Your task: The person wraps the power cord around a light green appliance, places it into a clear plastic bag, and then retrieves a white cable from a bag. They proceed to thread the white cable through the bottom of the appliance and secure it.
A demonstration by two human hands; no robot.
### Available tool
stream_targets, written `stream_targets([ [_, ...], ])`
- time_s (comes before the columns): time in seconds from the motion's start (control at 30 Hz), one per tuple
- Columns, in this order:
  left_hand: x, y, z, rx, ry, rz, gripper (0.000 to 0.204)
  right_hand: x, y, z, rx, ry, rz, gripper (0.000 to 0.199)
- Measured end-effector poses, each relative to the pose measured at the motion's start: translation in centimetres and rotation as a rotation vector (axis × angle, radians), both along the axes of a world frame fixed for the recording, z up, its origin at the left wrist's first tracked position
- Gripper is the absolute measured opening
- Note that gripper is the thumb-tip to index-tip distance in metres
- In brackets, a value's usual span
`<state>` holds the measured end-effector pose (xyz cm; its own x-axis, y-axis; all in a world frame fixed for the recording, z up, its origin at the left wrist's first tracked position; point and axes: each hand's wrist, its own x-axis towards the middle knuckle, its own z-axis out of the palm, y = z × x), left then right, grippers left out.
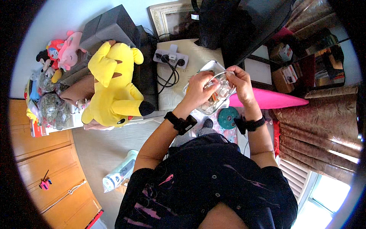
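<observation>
Dark shirt [213,183] nearest, forearms rising from it; left hand [200,91] and right hand [239,82] both in closed grip on clear plastic container [213,101], held up mid-scene, just right of yellow plush toy [114,87], near white power strip [171,57]

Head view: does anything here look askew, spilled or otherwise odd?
Nothing looks spilled or broken. Both hands, left hand and right hand, grip a clear plastic container held tilted. The big yellow plush toy lies on its side. A power strip sits on a cream cushion, its cables loosely tangled.
</observation>
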<state>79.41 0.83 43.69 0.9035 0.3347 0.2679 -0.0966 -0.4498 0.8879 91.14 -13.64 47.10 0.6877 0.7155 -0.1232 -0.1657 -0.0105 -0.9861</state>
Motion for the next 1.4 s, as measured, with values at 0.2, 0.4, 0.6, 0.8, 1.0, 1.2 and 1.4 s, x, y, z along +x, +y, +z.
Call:
stream_targets([
  [0.2,-0.6,0.9,4.2,-0.413,-0.130,-0.051,0.028,0.0,0.1,-2.4,-0.016,-0.174,-0.075,0.023],
  [0.4,-1.7,3.1,7.7,-0.657,-0.418,-0.028,0.033,0.4,-1.5,-6.6,-0.506,-0.581,-0.123,0.019],
  [0.6,-1.5,4.0,11.0,-0.840,-0.650,-0.182,0.031,-1.2,-1.0,-5.5,-0.414,-1.043,-0.218,0.043],
  [0.8,-1.3,3.2,11.9,-0.877,-0.581,-0.253,0.034,-4.2,1.5,3.1,-0.117,-1.065,-0.117,0.035],
  [1.0,-2.7,2.9,14.8,-0.903,-0.648,-0.305,0.030,-4.1,4.2,-1.8,-0.158,-1.032,0.164,0.023],
  [1.2,-7.0,7.6,19.0,-0.875,-0.862,-0.013,0.030,-2.6,2.3,-4.7,-0.253,-1.178,0.152,0.012],
  [1.4,-11.0,10.9,20.9,-0.863,-0.967,-0.074,0.027,-1.7,1.8,-6.3,-0.271,-1.249,0.154,0.016],
])
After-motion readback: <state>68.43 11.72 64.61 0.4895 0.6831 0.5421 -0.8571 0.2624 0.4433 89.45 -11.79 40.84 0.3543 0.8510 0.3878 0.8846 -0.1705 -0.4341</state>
